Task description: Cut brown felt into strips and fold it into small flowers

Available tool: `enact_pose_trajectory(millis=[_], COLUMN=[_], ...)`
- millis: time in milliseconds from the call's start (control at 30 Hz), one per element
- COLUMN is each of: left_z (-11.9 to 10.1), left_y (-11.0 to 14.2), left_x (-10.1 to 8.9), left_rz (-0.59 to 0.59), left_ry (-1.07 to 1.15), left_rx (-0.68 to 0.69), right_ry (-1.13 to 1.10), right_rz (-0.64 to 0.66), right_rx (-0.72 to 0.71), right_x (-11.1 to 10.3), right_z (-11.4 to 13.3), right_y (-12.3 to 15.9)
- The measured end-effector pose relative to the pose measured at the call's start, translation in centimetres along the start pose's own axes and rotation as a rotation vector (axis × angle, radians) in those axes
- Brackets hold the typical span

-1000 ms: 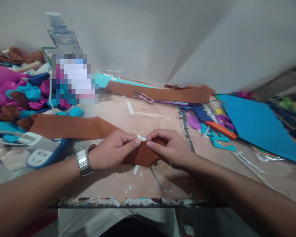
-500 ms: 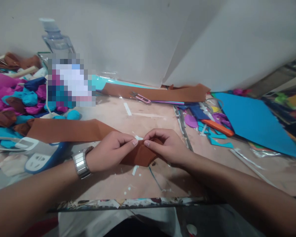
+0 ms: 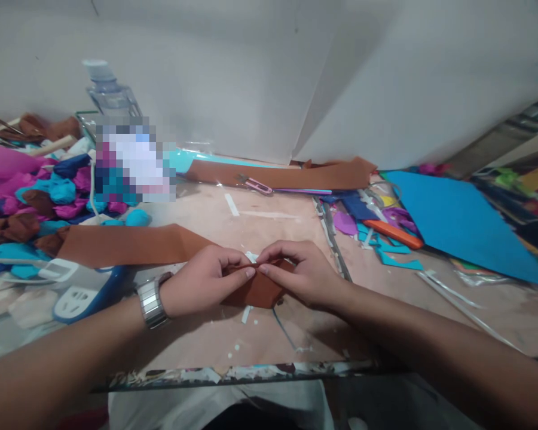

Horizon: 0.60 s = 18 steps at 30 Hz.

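Note:
Both hands meet over the middle of the worktable, pinching the upper edge of a small piece of brown crepe paper [image 3: 256,291]. My left hand [image 3: 206,278], below a metal watch [image 3: 151,303], presses thumb and fingers together on that edge. Close beside it, my right hand [image 3: 302,269] grips the same edge, with fingers curled behind the paper. The piece hangs slightly tilted toward me; its far side is hidden. Beyond my left hand lies a longer brown crepe paper strip [image 3: 130,243], partly folded at its right end.
Crumpled paper balls [image 3: 63,188] heap at left beside a power strip [image 3: 78,298] and a clear bottle [image 3: 110,95]. A pink cutter [image 3: 257,186] rests on another brown strip [image 3: 314,178] by the wall. At right are an orange cutter [image 3: 394,233] and a blue sheet [image 3: 470,224].
My two thumbs have come closer together along the paper's edge. The whole scene sits slightly lower in view as the head camera shifts.

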State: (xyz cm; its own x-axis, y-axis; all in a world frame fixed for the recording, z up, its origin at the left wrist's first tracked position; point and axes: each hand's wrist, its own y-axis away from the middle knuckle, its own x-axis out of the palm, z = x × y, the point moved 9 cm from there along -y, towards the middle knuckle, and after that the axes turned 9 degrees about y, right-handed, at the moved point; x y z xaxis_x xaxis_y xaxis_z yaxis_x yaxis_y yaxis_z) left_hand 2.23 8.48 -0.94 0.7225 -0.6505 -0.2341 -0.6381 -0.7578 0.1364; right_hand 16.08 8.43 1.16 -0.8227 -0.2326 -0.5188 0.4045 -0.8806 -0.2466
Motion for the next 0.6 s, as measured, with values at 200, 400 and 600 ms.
enact_pose_trajectory(millis=[200, 400, 600], left_z=[0.3, 0.9, 1.0], left_y=[-0.1, -0.2, -0.4], left_x=[0.0, 0.0, -0.2], left_rz=[0.011, 0.001, -0.005], left_ry=[0.085, 0.223, 0.335], left_rx=[-0.033, -0.08, -0.063], right_ry=[0.021, 0.074, 0.102], right_rz=[-0.015, -0.011, -0.023], right_rx=[-0.001, -0.039, -0.099], right_x=[-0.2, -0.3, -0.5], right_z=[0.1, 0.6, 1.2], right_y=[0.0, 0.0, 0.1])
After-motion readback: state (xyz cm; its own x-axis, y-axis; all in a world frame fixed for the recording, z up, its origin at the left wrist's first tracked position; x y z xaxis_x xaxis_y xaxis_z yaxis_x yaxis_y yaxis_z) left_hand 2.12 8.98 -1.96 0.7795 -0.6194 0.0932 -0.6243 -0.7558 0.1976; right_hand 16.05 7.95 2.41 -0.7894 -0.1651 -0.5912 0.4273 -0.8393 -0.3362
